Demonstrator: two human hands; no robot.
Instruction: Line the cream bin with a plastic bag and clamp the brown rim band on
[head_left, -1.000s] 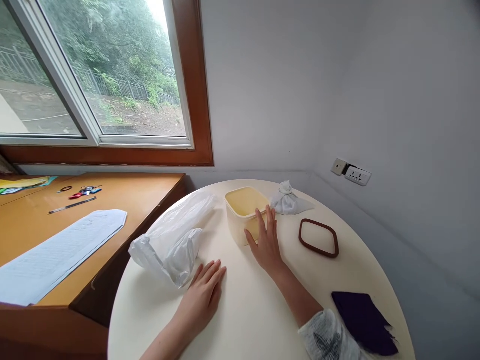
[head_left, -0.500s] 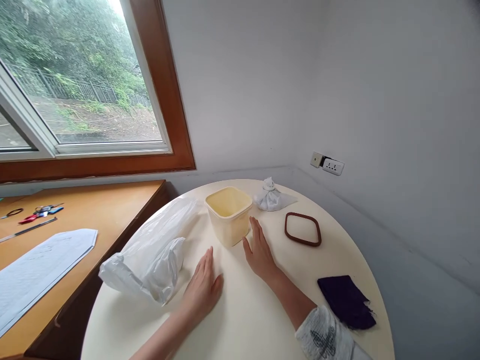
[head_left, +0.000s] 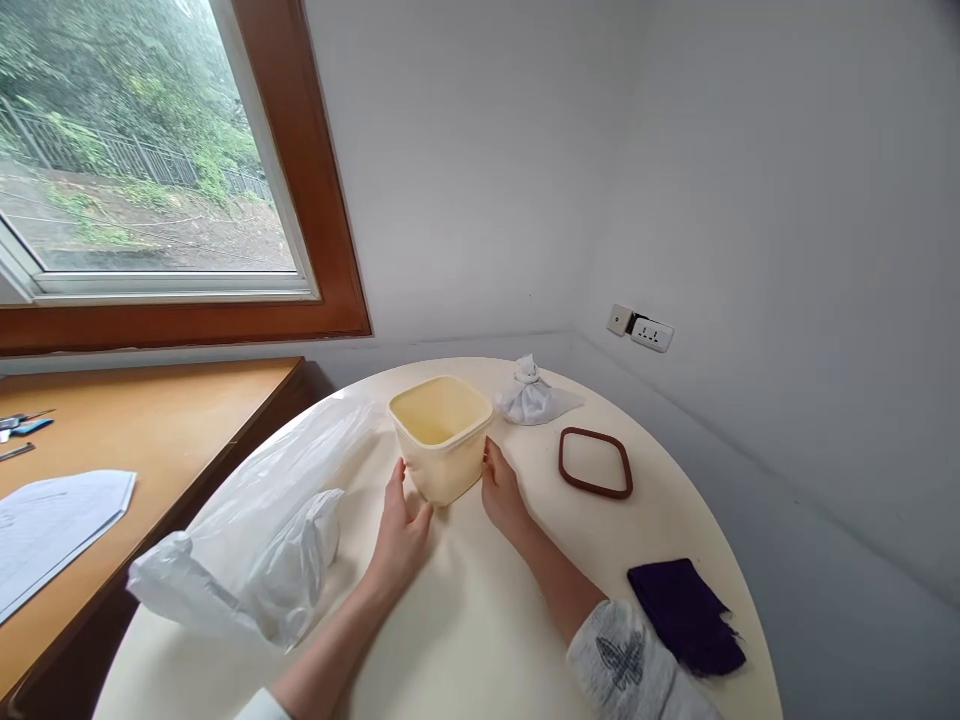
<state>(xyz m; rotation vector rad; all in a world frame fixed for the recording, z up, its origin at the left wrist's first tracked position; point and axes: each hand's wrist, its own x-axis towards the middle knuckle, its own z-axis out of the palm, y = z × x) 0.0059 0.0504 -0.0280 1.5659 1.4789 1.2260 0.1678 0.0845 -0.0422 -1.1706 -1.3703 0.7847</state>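
Observation:
A cream plastic container (head_left: 448, 472), open at the top, stands near the middle of the round table. My left hand (head_left: 399, 535) grips its lower left side, with the thumb by the bottom front corner. Against the right side lies my right hand (head_left: 504, 497), its fingers curled along the wall and partly hidden. The container looks slightly tilted; whether its base has left the table I cannot tell. To the right of my right hand is a brown rounded-square ring (head_left: 628, 480). Behind it, a knotted whitish bag (head_left: 531, 402) sits close to the container.
A crumpled clear plastic bag (head_left: 232, 570) covers the left of the white round table (head_left: 465, 640). Dark purple cloth (head_left: 686, 615) lies at the right. Beside the table stands a wooden desk (head_left: 202, 410) with papers (head_left: 60, 525). Wall sockets (head_left: 651, 334) are at the back right.
Both hands have moved in to the container and taken hold of its sides. The left hand has lifted from the tabletop. The view has shifted a little to the right.

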